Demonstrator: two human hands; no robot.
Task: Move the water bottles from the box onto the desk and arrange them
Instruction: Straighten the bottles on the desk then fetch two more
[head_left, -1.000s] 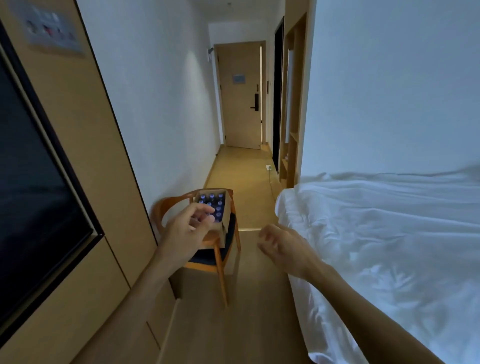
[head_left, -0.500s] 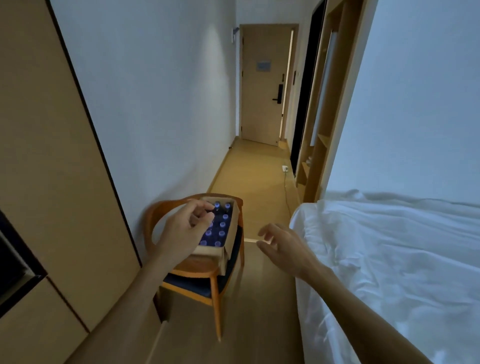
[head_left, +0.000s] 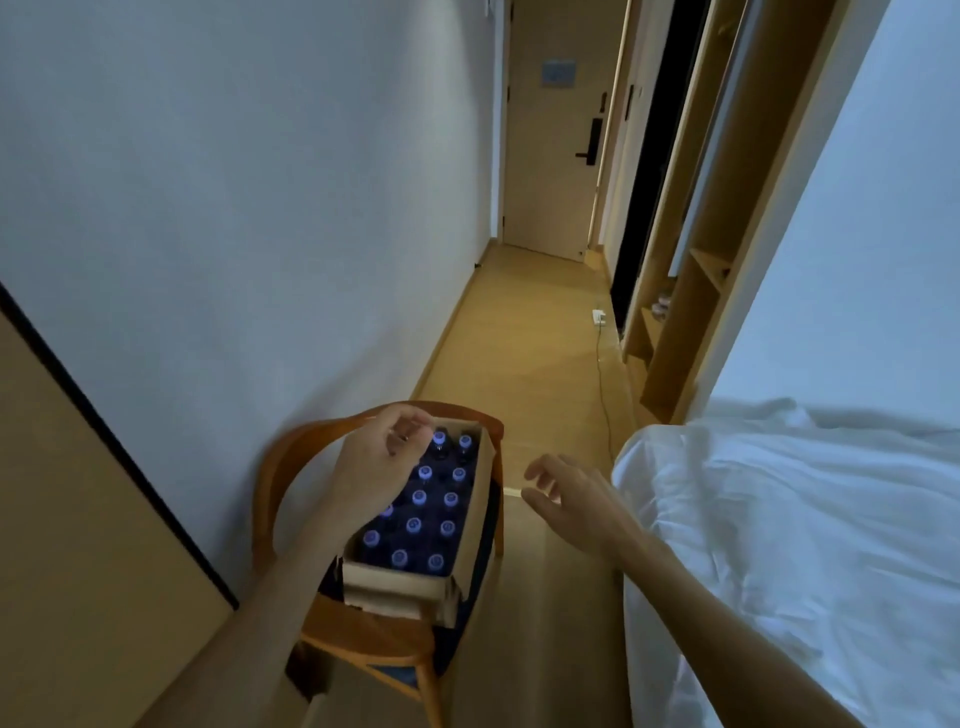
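Observation:
An open cardboard box (head_left: 402, 584) rests on a wooden chair (head_left: 363, 631) against the left wall. Inside it stand several water bottles (head_left: 431, 512) with pale blue caps, seen from above. My left hand (head_left: 374, 465) hovers over the box's far left corner, fingers curled loosely above the caps and holding nothing. My right hand (head_left: 569, 499) is stretched out to the right of the box, over the floor, with its fingers spread and empty. No desk is in view.
A bed with white sheets (head_left: 789, 545) fills the right side. A narrow strip of wooden floor (head_left: 524, 358) runs between chair and bed toward a door (head_left: 553, 156). A white plug and cable (head_left: 599, 332) lie beside open wooden shelves (head_left: 680, 322).
I have come closer to the chair and the view has tilted down; the box now looks larger. My left hand has reached out over the bottles. My right hand stays beside the box.

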